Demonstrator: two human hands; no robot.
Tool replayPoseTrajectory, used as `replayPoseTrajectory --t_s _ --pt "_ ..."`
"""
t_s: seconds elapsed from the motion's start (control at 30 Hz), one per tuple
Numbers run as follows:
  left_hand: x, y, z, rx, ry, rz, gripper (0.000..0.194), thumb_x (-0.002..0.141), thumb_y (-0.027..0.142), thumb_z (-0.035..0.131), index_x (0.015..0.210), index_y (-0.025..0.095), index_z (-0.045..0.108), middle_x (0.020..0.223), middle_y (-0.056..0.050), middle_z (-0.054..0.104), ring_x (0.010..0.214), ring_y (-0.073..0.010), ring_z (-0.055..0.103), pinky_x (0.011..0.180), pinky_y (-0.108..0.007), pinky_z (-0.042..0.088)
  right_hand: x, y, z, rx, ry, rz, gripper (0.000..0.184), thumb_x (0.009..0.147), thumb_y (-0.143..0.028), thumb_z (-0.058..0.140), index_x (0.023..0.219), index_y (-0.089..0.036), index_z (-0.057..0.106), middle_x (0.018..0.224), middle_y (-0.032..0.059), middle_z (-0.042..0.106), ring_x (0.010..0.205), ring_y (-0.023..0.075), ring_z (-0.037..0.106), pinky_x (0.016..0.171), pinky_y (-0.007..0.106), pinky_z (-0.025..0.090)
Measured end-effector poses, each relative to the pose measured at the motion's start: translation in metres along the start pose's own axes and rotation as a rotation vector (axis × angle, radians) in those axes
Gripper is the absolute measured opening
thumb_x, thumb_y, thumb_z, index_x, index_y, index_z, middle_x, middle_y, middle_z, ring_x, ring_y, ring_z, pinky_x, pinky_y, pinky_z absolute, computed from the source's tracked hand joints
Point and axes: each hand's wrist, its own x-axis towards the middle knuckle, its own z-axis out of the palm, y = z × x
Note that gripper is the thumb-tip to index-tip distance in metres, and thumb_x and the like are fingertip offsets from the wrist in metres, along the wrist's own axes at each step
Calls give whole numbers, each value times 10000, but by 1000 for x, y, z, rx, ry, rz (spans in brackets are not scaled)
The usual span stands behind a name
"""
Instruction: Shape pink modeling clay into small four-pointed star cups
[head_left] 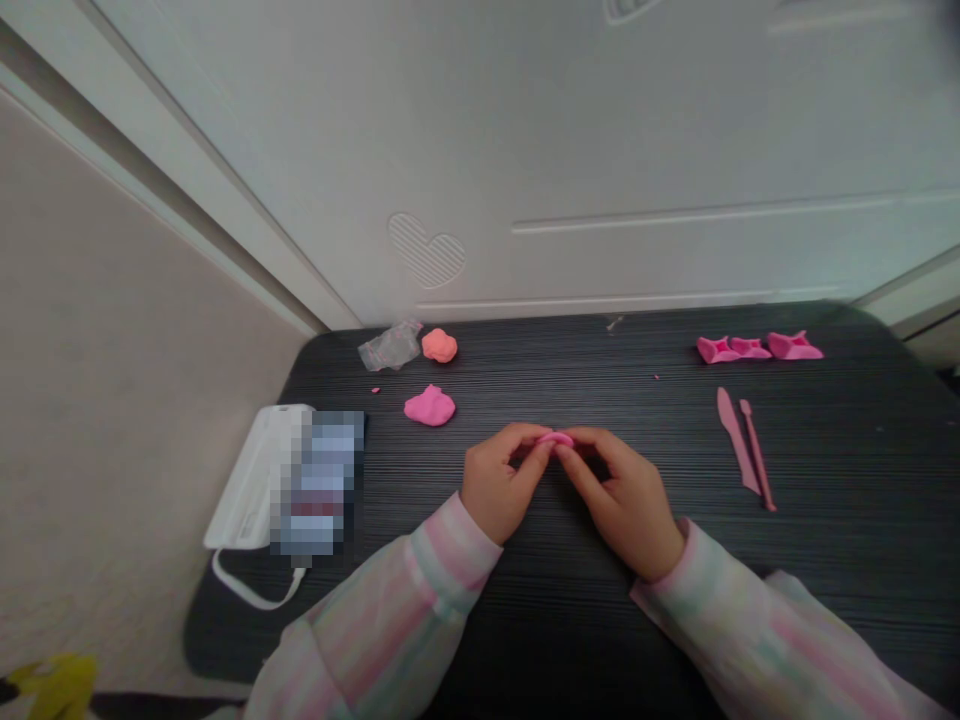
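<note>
My left hand [499, 485] and my right hand [622, 500] meet over the middle of a dark table [825, 560]. Between their fingertips both pinch a small flat piece of pink clay [556, 439]. Both hands are closed on it, thumbs and forefingers pressed against its edges. A larger lump of pink clay [430, 406] lies to the left of my hands. Farther back sits an orange lump [439, 345].
A crumpled clear wrapper [390, 346] lies beside the orange lump. Pink plastic moulds [757, 347] sit at the back right, two pink modelling tools [742, 445] in front of them. A white device with a cord [255, 475] rests at the table's left edge. A white panel [600, 150] stands behind.
</note>
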Motion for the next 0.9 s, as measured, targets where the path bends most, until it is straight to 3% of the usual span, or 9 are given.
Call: replayPoseTrajectory --t_s 0.17,0.3,0.4,0.63,0.9 --pt "1 -1 -1 55 4 98 241 758 225 506 985 184 571 892 -36 657 772 -126 616 719 -230 491 0 0 -1 -12 1 -21 121 790 -256 467 856 -197 550 776 26 622 686 128 572 613 250 461" --pt "4 0 -3 201 24 279 161 749 169 511 871 173 615 864 -31 657 791 -117 594 739 -227 477 1 0 0 -25 7 -48 103 781 -228 473 834 -180 546 743 25 611 665 124 559 605 248 454" --pt "4 1 -3 271 41 322 131 742 152 517 828 161 615 809 -22 658 748 -103 591 707 -207 477 1 0 1 -41 12 -66 98 773 -209 480 832 -167 547 735 26 601 662 121 547 608 245 448" --pt "1 2 1 332 42 194 86 713 160 537 789 169 577 724 8 643 609 -81 584 605 -185 468 2 0 -1 -40 22 -100 89 763 -201 502 830 -170 550 754 34 577 707 137 527 645 267 439" --pt "0 4 -1 30 -18 -35 104 763 272 501 756 169 514 738 -17 672 668 -109 631 589 -190 478 2 0 0 14 -15 -59 161 776 -246 500 915 -179 548 792 28 596 700 126 546 641 255 449"
